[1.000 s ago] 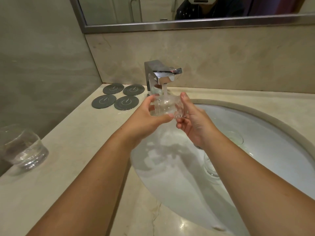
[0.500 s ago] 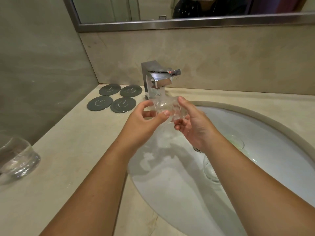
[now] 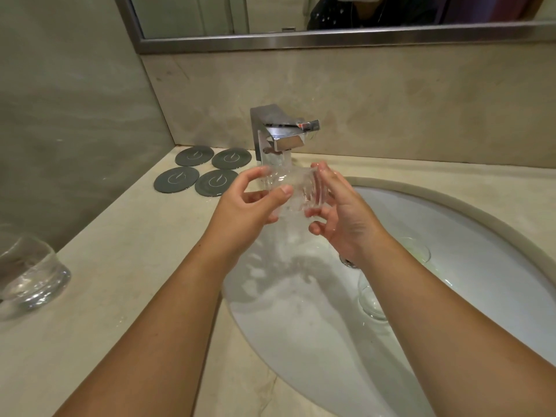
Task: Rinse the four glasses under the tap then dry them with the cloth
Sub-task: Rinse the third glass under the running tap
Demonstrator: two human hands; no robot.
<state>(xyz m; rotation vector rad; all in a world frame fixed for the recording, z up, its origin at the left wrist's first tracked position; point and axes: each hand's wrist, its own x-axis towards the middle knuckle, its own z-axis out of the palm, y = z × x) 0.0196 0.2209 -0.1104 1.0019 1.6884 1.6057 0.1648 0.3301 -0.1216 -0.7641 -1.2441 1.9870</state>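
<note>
Turned slightly since a moment ago, the glass (image 3: 290,192) lies sideways in the tap's (image 3: 281,136) stream, water spilling over it; my left hand (image 3: 248,210) and right hand (image 3: 341,219) grip its ends. Another glass (image 3: 371,302) (half behind my arm) sits in the sink (image 3: 496,281).

Held glass (image 3: 288,191) blurred; counter glass (image 3: 30,275) cut by left edge.

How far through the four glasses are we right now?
Possibly done: one clear tumbler on the beige counter. In hand: left hand and right hand hold a clear glass under the running chrome tap. Left: two glasses in the white basin, then all drying; no cloth in view.
</note>
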